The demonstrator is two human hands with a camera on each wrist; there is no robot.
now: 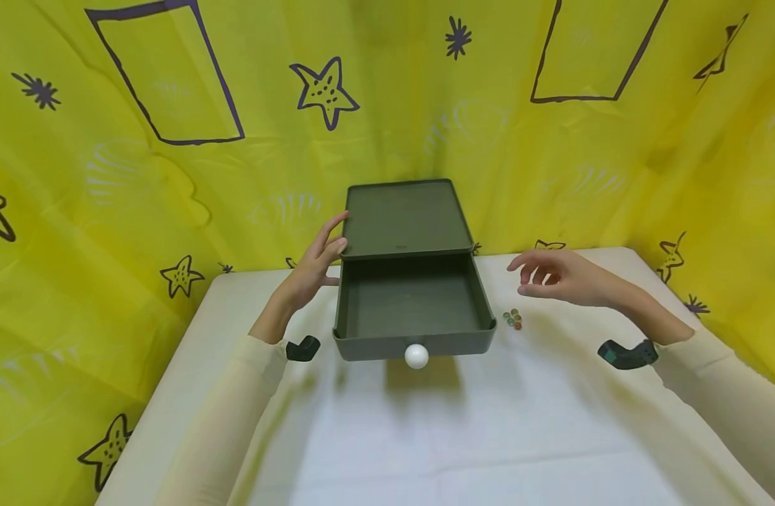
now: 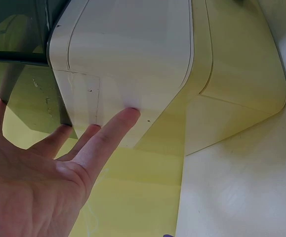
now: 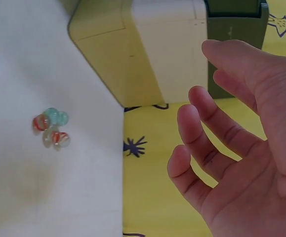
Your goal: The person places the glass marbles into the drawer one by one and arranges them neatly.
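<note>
A small drawer chest with a dark green top [image 1: 406, 214] stands at the far side of the table. Its green drawer [image 1: 419, 302] is pulled out toward me and bare inside; a round white knob [image 1: 416, 356] sits on its front. Fingers spread and mostly straight, my left hand [image 1: 308, 270] is at the chest's left side, fingertips right at its cream side panel [image 2: 128, 59] in the left wrist view. To the right of the drawer my right hand [image 1: 567, 277] hovers, fingers loosely curled around nothing. Several glass marbles [image 1: 511, 321] lie below it on the table.
The white table [image 1: 374, 443] stretches toward me. Behind it and along both sides hangs a yellow curtain [image 1: 387, 147] with starfish drawings, close behind the chest. Dark bands [image 1: 303, 348] sit at both wrists.
</note>
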